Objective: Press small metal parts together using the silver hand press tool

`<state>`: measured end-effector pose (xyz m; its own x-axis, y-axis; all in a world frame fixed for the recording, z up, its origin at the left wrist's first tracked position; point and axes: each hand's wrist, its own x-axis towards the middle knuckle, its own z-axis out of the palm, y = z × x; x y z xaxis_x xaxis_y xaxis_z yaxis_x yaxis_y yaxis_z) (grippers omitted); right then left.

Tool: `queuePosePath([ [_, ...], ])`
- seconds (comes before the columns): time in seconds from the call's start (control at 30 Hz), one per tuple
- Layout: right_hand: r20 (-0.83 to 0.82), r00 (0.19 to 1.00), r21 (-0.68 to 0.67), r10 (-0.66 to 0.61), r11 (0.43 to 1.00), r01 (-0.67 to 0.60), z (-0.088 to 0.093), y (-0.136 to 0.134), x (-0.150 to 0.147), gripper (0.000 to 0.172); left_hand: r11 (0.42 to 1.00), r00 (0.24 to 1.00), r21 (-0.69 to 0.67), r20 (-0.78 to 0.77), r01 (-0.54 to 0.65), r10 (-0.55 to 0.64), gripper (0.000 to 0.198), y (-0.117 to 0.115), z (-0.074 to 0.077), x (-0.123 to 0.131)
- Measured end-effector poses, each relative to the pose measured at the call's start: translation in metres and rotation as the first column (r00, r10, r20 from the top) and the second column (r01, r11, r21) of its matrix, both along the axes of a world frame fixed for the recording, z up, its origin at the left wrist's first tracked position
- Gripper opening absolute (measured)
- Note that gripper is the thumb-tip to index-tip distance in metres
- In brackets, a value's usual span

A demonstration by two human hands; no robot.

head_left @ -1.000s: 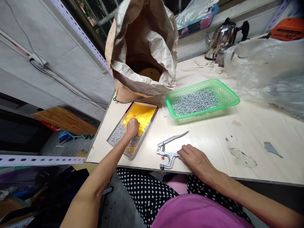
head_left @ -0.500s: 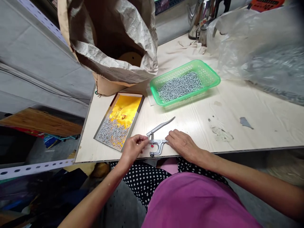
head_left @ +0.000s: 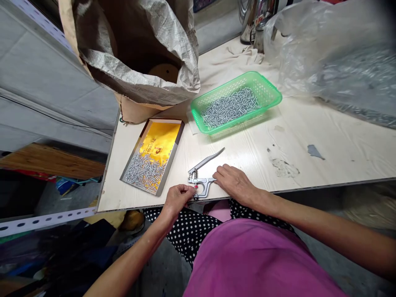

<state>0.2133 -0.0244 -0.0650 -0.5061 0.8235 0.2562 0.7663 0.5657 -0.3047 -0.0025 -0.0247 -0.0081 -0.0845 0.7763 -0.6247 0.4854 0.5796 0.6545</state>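
Observation:
A pair of grey snap pliers (head_left: 205,180) lies on the table near its front edge, handles spread, with a spring and a red tip by the jaw. My right hand (head_left: 236,183) grips the end of the lower handle. At the jaw, my left hand (head_left: 177,199) has thumb and forefinger pinched together; anything between them is too small to make out. Left of the pliers is a shallow tray (head_left: 169,172) with a yellow lining, holding many small silvery metal pieces (head_left: 141,170). Similar pieces fill the bottom of a green basket (head_left: 272,102) behind.
A large paper-and-woven sack (head_left: 136,97) stands open at the back left. Clear plastic bags (head_left: 309,53) with shiny contents lie at the right. A metal kettle (head_left: 247,29) and a cloth (head_left: 238,62) sit at the back. A grey scrap (head_left: 315,152) lies on the table.
My left hand has moved down from the pliers' upper arm to the jaw by the red tip. My right hand keeps its hold. The whole view has shifted slightly.

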Motion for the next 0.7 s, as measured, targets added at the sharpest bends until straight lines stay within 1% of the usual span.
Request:
queuePosePath([
  [0.17, 0.018, 1.000, -0.024, -0.001, 1.000, 0.001, 0.003, -0.001, 0.000, 0.011, 0.994, 0.997, -0.083, -0.017, 0.067, -0.069, 0.029, 0.008, 0.004, 0.003],
  [0.27, 0.005, 1.000, -0.090, 0.023, 0.996, -0.022, 0.011, 0.001, 0.004, 0.008, 0.985, 0.993, -0.132, -0.025, 0.111, -0.115, 0.026, 0.011, 0.006, 0.003],
  [0.3, -0.002, 1.000, -0.117, 0.027, 0.993, -0.027, 0.015, 0.004, 0.006, 0.011, 0.983, 0.992, -0.142, -0.021, 0.118, -0.122, 0.026, 0.011, 0.006, 0.003],
  [0.4, 0.006, 1.000, -0.138, -0.013, 0.990, 0.014, 0.026, 0.020, 0.014, 0.020, 0.981, 0.993, -0.159, -0.017, 0.115, -0.119, 0.027, 0.012, 0.005, 0.002],
  [0.5, 0.074, 0.994, -0.067, -0.075, 0.995, 0.080, 0.030, 0.043, 0.019, 0.018, 0.980, 0.994, -0.170, -0.020, 0.100, -0.105, 0.027, 0.011, 0.004, 0.003],
  [0.6, 0.165, 0.984, -0.024, -0.061, 0.998, 0.066, 0.025, 0.065, 0.018, 0.021, 0.977, 0.995, -0.194, -0.003, 0.093, -0.096, 0.028, 0.012, 0.004, 0.004],
  [0.7, 0.227, 0.974, -0.019, 0.009, 1.000, -0.005, 0.017, 0.081, 0.013, 0.021, 0.971, 0.997, -0.226, 0.020, 0.080, -0.077, 0.029, 0.013, 0.005, 0.004],
])
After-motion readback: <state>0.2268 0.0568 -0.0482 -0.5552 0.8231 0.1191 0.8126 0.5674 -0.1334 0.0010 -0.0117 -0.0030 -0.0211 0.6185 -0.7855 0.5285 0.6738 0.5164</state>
